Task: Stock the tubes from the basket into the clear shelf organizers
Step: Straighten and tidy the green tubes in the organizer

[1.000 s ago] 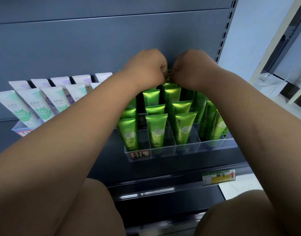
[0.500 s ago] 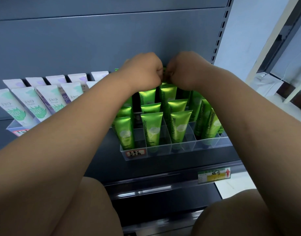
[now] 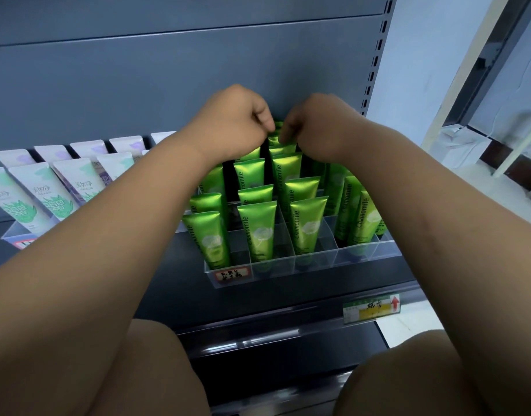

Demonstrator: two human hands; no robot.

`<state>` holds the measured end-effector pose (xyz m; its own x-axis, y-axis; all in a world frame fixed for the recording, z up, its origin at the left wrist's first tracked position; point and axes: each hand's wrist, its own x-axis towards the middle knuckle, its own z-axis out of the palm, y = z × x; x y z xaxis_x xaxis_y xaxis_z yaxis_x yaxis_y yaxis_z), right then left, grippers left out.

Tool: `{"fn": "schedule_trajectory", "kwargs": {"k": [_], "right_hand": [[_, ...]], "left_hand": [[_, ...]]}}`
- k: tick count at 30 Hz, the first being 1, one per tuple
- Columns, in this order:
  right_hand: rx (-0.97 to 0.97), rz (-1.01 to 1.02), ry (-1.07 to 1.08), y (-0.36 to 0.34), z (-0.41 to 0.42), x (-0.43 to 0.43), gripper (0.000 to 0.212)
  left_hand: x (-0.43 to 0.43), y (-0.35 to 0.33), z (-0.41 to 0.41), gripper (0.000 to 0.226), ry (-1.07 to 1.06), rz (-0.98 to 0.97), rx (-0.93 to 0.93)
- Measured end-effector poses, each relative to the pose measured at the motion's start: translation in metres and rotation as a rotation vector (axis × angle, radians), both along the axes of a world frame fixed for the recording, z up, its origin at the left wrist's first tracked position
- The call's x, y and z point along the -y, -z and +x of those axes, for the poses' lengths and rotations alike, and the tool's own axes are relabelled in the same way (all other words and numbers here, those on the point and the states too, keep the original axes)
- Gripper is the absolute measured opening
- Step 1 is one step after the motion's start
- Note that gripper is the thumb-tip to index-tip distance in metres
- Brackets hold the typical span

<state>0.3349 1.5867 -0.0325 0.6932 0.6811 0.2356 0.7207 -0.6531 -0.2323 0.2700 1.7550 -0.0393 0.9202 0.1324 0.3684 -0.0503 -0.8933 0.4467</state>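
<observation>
Dark metal shop shelving [image 3: 288,298] fills the view. Nearest the camera are the person's bare knees [image 3: 144,370], and above them a yellow-and-green paper price label [image 3: 372,307] sits on the shelf edge. Just behind it stands the clear plastic divided organizer [image 3: 318,262], its lanes holding upright glossy green tubes [image 3: 258,232] in rows. A few front cells on the right look unfilled. To the left, white tubes with green and purple prints [image 3: 48,190] lean in a second clear bin. At the back of the middle lane, the left hand [image 3: 234,121] and right hand [image 3: 318,127] meet with fingers curled. Both seem to pinch the crimped top of the rearmost green tube [image 3: 278,127], though the fingertips are mostly hidden. Behind them rises the plain grey back panel [image 3: 138,79]. The step looks like seating that tube in its lane. Next would be letting go and reaching for another tube from the basket, which is out of view.
</observation>
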Motion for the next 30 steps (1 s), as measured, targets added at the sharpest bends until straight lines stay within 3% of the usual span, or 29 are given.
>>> {"fn": "schedule_trajectory", "kwargs": {"k": [4,13,22,28,30], "right_hand": [[-0.028,0.118,0.02,0.003,0.006,0.004,0.042],[-0.02,0.24,0.172,0.002,0.029,0.023,0.036],[0.087,-0.051,0.039,-0.014,0.032,-0.005,0.026],[0.08,-0.09,0.057,-0.003,0.041,-0.017,0.019],[0.087,-0.089,0.052,-0.001,0.042,-0.018,0.018]], "left_hand": [[-0.002,0.003,0.002,0.021,-0.039,0.03,0.037],[-0.005,0.008,0.01,0.014,-0.061,0.156,-0.021],[0.001,0.0,0.025,0.012,-0.051,0.169,-0.081],[0.003,0.0,0.033,0.01,-0.062,0.203,-0.156],[0.003,0.0,0.034,0.019,-0.076,0.214,-0.182]]}}
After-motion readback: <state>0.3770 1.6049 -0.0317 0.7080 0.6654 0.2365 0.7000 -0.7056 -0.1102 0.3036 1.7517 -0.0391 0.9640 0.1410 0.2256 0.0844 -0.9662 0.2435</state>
